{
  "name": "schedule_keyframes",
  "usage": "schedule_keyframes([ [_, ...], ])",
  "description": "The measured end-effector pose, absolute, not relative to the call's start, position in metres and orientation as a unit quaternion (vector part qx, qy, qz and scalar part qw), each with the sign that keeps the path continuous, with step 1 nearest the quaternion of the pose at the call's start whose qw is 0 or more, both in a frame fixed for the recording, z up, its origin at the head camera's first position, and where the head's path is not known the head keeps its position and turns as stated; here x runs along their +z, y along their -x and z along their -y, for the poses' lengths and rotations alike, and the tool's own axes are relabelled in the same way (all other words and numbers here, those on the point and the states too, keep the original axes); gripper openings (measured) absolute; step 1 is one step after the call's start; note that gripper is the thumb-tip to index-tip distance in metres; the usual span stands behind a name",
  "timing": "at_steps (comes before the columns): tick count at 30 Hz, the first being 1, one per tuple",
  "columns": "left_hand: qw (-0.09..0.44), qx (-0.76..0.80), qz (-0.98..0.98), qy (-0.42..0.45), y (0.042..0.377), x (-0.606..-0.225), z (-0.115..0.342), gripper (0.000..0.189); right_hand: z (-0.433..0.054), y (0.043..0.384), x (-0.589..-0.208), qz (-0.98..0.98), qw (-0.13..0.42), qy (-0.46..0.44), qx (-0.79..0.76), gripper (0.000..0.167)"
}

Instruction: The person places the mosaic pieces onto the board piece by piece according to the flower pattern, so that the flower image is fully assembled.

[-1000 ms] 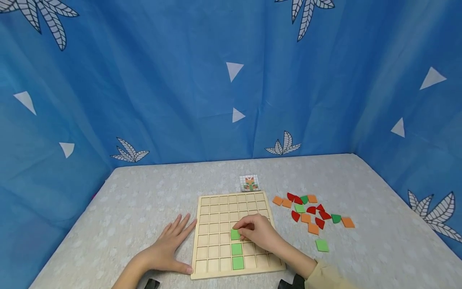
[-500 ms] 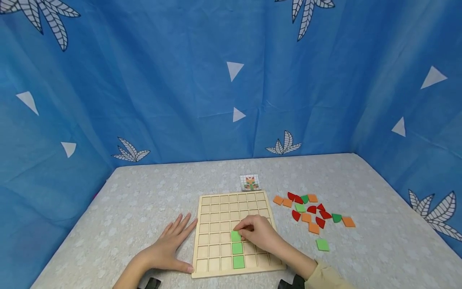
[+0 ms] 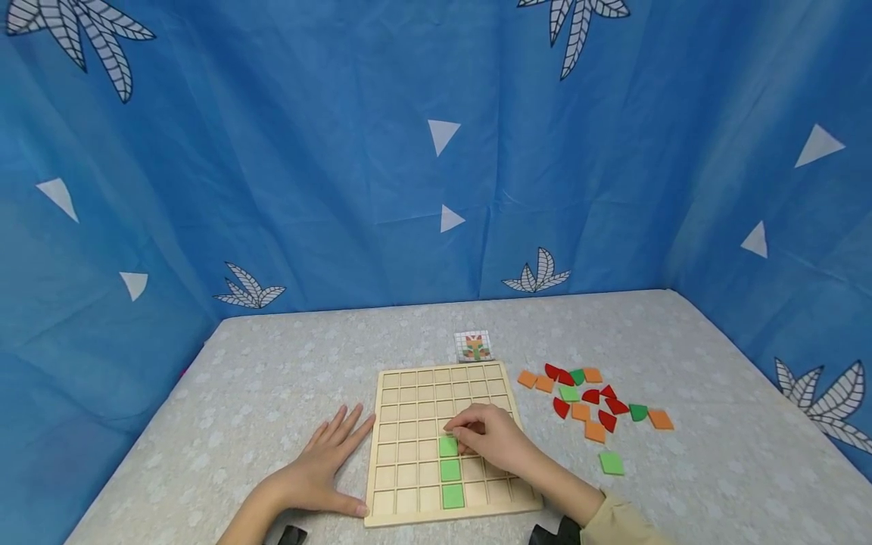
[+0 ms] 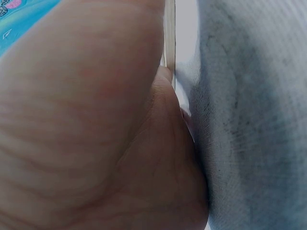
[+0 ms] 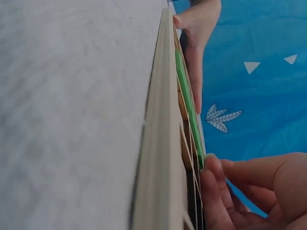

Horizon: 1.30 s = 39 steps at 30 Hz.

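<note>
A wooden grid board [image 3: 409, 431] lies on the table, with green square tiles in one column near its front. My right hand [image 3: 493, 439] curls over the board, its thumb and forefinger pinching the far edge of the topmost green square tile [image 3: 448, 446]. Two more green square tiles [image 3: 451, 470] sit in the cells nearer to me. In the right wrist view, bent fingertips [image 5: 213, 165] meet the green strip low over the board. My left hand [image 3: 313, 469] lies spread on the table at the left, thumb tip against the board's near left corner. My palm fills much of the left wrist view.
Right of the board lie scattered orange squares [image 3: 595, 431], red pieces [image 3: 590, 396], dark green pieces [image 3: 638, 412] and light green squares [image 3: 611, 463]. A small pattern card [image 3: 473, 346] stands behind the board. A blue curtain [image 3: 341, 166] hangs around the table.
The topmost green tile has shifted slightly towards me, closer to the tile below, under my right fingers. My left hand stays at the board's edge.
</note>
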<state>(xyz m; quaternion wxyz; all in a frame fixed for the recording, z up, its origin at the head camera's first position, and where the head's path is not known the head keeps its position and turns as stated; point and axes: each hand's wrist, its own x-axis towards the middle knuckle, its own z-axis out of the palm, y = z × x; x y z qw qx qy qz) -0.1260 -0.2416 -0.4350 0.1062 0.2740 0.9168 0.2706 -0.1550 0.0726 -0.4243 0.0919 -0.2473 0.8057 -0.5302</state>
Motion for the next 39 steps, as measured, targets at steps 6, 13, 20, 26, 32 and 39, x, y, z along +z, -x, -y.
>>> schedule_keyframes([
  [6, 0.111, 0.269, -0.917, -0.274, 0.126, -0.436, 0.242, 0.115, -0.086, 0.155, -0.416, -0.777, 0.128, 0.233, -0.571, 0.017],
  [13, 0.105, 0.261, -0.920, -0.273, 0.124, -0.432, 0.243, 0.116, -0.120, 0.156, -0.408, -0.773, 0.136, 0.219, -0.580, 0.023],
  [20, 0.101, 0.261, -0.918, -0.281, 0.125, -0.430, 0.241, 0.116, -0.166, 0.153, -0.406, -0.775, 0.129, 0.167, -0.595, 0.028],
  [26, 0.102, 0.259, -0.920, -0.277, 0.124, -0.431, 0.243, 0.117, -0.209, 0.152, -0.405, -0.803, 0.114, 0.138, -0.569, 0.032],
  [32, 0.105, 0.260, -0.919, -0.276, 0.125, -0.431, 0.242, 0.116, -0.242, 0.145, -0.407, -0.807, 0.099, 0.106, -0.572, 0.036],
  [39, 0.093, 0.257, -0.921, -0.278, 0.127, -0.432, 0.242, 0.117, -0.263, 0.140, -0.408, -0.826, 0.105, 0.091, -0.546, 0.033],
])
